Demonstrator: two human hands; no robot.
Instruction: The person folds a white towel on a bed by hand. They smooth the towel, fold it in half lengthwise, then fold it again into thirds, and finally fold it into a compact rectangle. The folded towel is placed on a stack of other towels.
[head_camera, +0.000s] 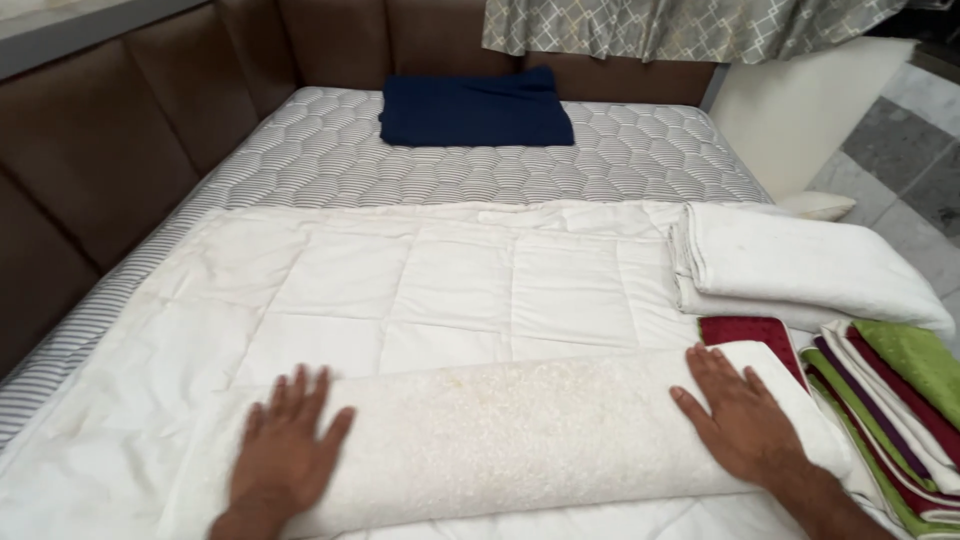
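From the head camera, the white towel roll (510, 440) lies on the white quilt (400, 290) near the bed's front edge, its long axis running left to right. The left hand (285, 445) presses flat on its left end, fingers spread wide; the right hand (738, 420) lies flat on its right end (neither grips anything). Folded striped towels (890, 410) crowd just beside the right end; open quilt stretches beyond, toward a folded navy cloth (475, 110).
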